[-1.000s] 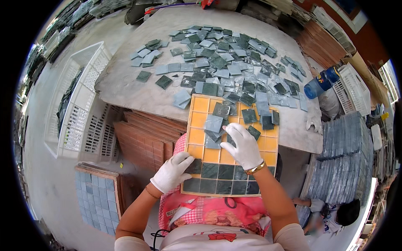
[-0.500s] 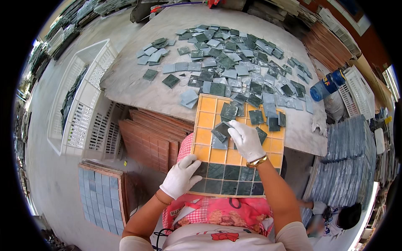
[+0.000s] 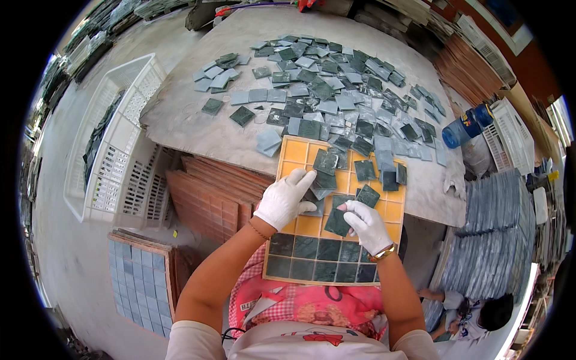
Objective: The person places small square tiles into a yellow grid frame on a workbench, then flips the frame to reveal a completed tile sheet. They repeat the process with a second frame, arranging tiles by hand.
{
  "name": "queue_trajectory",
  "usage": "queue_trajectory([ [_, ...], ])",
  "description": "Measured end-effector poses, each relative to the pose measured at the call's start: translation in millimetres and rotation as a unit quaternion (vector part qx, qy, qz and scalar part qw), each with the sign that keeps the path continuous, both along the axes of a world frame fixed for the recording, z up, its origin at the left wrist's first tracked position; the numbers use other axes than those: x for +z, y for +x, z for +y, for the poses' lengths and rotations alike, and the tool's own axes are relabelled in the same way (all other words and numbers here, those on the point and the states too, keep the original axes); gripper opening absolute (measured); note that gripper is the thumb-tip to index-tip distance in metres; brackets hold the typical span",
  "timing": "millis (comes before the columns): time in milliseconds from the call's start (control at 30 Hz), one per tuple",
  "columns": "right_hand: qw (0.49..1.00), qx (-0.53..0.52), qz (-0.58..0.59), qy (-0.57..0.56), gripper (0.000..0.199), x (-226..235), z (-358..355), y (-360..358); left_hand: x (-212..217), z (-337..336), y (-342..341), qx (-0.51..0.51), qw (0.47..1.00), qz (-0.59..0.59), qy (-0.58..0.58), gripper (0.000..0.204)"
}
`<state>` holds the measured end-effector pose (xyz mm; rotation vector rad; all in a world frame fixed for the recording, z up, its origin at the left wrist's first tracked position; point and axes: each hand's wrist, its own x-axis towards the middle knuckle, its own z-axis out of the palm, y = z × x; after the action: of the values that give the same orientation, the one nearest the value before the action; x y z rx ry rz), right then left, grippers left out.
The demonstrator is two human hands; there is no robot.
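A yellow grid tray leans from the table edge toward my lap, its two nearest rows filled with dark green square stone tiles. My right hand, in a white glove, pinches a dark green tile above the tray's middle. My left hand, also gloved, has thumb and forefinger apart at the edge of a small overlapping pile of loose tiles on the tray. More loose tiles lie on the tray's far right part.
Many green and grey tiles are scattered over the pale table. White plastic crates stand at left, near reddish-brown boards and a tiled panel. A blue bottle and stacked grey slabs are at right; another person is lower right.
My left hand has moved from the tray's left edge up to the loose tiles. My right hand has come away from that pile, down and right, and now holds a green tile.
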<state>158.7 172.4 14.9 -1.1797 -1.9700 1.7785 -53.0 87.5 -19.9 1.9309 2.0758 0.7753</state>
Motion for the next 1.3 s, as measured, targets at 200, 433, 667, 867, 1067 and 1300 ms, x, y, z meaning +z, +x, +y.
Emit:
queue_trajectory([
  [200,0.999,-0.022,-0.007,0.03,0.023,-4,-1,6,5,6,-16,-0.008,0.999,-0.02,0.026,0.058],
  [433,0.992,0.106,-0.041,0.057,0.022,-15,-27,-3,10,-39,-7,0.061,0.993,-0.098,-0.012,0.053],
  [667,0.924,0.119,-0.028,0.363,0.031,-22,-46,-17,-1,-87,-12,0.019,0.99,-0.138,-0.017,0.059],
  [867,0.899,0.145,-0.054,0.409,0.041,-29,-56,-14,4,-84,-11,-0.026,0.996,-0.085,0.011,0.055],
  [1067,0.891,0.126,-0.068,0.431,0.049,-25,-45,-27,11,-80,-14,-0.065,0.996,-0.055,-0.028,0.052],
  [1300,0.865,0.184,-0.041,0.464,0.054,-32,-34,-23,2,-86,3,-0.005,1.0,-0.013,0.002,0.054],
])
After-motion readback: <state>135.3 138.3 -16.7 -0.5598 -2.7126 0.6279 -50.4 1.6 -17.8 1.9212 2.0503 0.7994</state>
